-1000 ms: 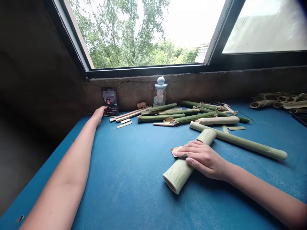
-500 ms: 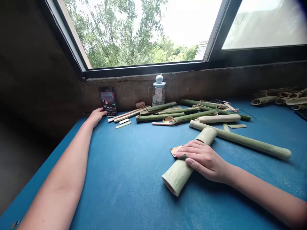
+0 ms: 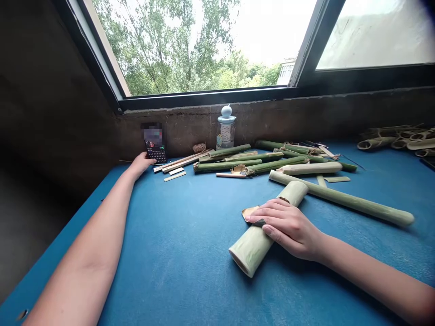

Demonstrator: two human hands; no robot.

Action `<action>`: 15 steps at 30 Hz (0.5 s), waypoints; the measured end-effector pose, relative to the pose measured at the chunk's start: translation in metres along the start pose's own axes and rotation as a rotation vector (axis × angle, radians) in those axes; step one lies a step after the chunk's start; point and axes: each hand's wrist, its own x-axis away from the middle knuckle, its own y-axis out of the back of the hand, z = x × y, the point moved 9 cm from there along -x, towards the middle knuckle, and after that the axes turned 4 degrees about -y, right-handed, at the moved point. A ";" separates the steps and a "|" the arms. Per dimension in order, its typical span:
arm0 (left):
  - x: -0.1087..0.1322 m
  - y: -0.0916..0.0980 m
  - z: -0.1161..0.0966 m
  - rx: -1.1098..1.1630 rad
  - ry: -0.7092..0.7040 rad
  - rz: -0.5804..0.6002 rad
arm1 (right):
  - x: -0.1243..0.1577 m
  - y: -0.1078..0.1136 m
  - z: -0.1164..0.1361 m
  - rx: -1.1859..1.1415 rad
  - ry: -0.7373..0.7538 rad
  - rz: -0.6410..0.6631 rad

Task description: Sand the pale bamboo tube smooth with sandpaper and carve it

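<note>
Far off on the left, my left hand (image 3: 139, 165) reaches to a phone (image 3: 156, 154) propped upright against the wall. Its thumb is stretched across the lower part of the lit on-screen keyboard; the other fingers are partly hidden. In front of me, a thick pale-green bamboo tube (image 3: 253, 251) lies slantwise on the table, its hollow end towards me. My right hand (image 3: 287, 226) is curled over the tube's middle, pressing a piece of sandpaper (image 3: 249, 213) around it. The sandpaper's tan backing and dark grit side stick out by the fingertips.
Beyond the tube lies a long bamboo pole (image 3: 360, 203). Green bamboo pieces (image 3: 227, 166) and flat strips (image 3: 175, 176) are heaped along the wall, near a lidded jar (image 3: 226, 131). More cut bamboo (image 3: 377, 143) is at far right. The blue table (image 3: 170, 253) ends at left.
My left hand has shifted slightly right and its thumb reaches further across the phone. My right hand, the sandpaper and the bamboo tube stay in place.
</note>
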 end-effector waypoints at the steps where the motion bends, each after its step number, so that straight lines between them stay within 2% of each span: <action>1: 0.000 -0.001 -0.001 -0.032 -0.002 0.001 | 0.000 -0.002 0.008 -0.011 0.022 0.013; 3: 0.002 -0.003 -0.005 -0.087 -0.016 0.007 | 0.002 -0.008 0.023 -0.039 0.116 0.059; 5: 0.004 -0.004 -0.010 -0.122 -0.030 0.011 | 0.003 -0.008 0.024 -0.040 0.139 0.051; 9: 0.010 -0.004 -0.017 -0.156 -0.028 0.016 | 0.003 0.001 -0.009 0.060 -0.127 -0.063; 10: 0.010 -0.005 -0.018 -0.156 -0.032 0.025 | 0.003 -0.001 -0.008 0.058 -0.125 -0.042; 13: 0.009 -0.008 -0.019 -0.136 -0.066 0.038 | 0.006 -0.011 0.006 -0.009 0.022 0.054; 15: 0.008 -0.007 -0.018 -0.113 -0.071 0.018 | 0.006 -0.007 0.000 -0.012 0.025 0.032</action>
